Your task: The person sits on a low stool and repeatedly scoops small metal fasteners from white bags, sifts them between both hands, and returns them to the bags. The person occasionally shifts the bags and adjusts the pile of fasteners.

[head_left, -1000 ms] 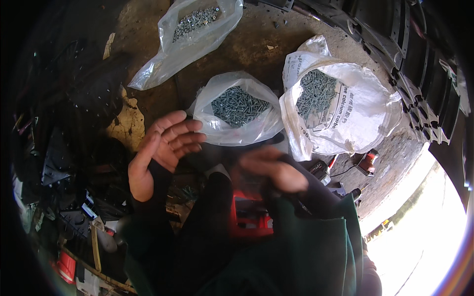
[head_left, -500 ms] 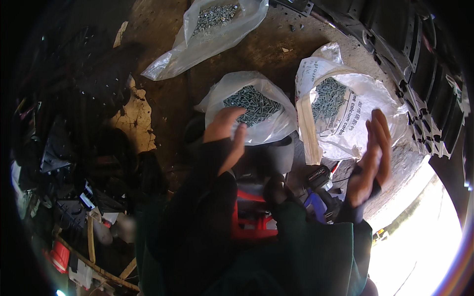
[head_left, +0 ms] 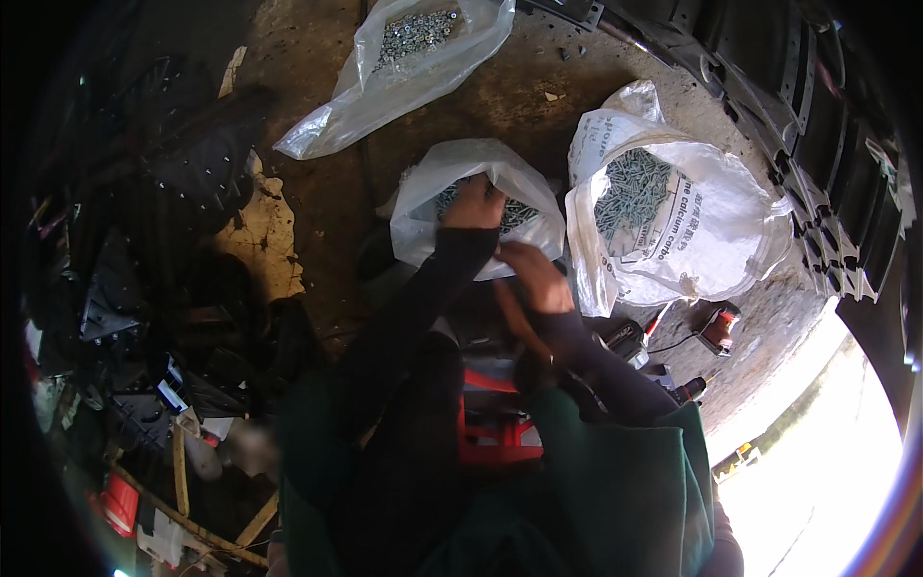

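A clear plastic bag [head_left: 423, 236] of grey-green screws [head_left: 519, 213] stands in front of me, its mouth spread. My left hand [head_left: 474, 204] reaches into it, knuckles up, with its fingertips hidden among the screws. At the bag's near rim is my right hand [head_left: 540, 279], its fingers stretched toward the plastic and its thumb apart; nothing shows between them. To the right a white printed sack [head_left: 740, 202] stands with its mouth rolled back, and more screws [head_left: 635, 188] of the same kind lie in it. Neither hand touches that sack.
Farther off lies a clear bag [head_left: 385, 111] of small metal nuts [head_left: 418, 37]. Black slotted metal parts [head_left: 817, 221] line the right. A red-and-black power tool [head_left: 719, 327] and a black battery pack [head_left: 627, 341] lie near right. Dark parts crowd the left; a red stool [head_left: 471, 442] is below me.
My left hand has gone from the bag's near-left rim into the screws. My right hand has swung left from beside the white sack to the clear bag's near rim.
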`<state>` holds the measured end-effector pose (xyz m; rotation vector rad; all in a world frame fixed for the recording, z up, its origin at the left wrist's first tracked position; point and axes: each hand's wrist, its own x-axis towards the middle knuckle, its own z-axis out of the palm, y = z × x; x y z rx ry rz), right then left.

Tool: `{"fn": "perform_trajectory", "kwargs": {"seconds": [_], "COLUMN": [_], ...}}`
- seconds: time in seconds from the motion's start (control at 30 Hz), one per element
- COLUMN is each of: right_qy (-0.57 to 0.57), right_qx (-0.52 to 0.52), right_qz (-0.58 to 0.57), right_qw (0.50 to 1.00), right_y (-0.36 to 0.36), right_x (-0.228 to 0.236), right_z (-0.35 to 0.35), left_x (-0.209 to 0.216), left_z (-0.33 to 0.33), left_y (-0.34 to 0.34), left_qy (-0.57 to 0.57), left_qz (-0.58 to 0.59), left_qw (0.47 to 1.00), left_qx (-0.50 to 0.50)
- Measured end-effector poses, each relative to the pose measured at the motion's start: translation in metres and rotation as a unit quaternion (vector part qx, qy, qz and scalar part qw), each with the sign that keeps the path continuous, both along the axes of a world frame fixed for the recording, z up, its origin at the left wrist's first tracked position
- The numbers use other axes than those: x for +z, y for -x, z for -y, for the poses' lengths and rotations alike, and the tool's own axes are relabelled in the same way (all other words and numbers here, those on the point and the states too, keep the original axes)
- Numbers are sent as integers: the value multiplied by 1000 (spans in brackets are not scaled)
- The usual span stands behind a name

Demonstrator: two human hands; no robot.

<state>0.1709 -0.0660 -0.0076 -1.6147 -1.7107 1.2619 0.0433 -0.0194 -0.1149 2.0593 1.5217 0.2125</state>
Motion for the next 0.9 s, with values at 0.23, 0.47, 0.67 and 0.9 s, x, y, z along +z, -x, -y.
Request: {"fn": "perform_trajectory", "kwargs": {"seconds": [0.23,0.47,0.67,0.9], "right_qy": [-20,195,411,398], "right_qx": [-43,-115,-286,-183], "right_qz": [105,-60,-507,-535], "right_qw": [993,972,702,722], "right_y": [-9,-9,13,7], "right_x": [-55,-56,-29,-38], "right_z": [-23,-39,-58,-66], "left_x": [41,72,89,113], "left_z": [-12,-19,-14,-14], "left_y": [21,41,42,46], "left_qy": [352,487,505,488], "left_qz": [155,552,633,635], "left_qw": [878,556,416,402], "left_qx": [283,385,415,443]}}
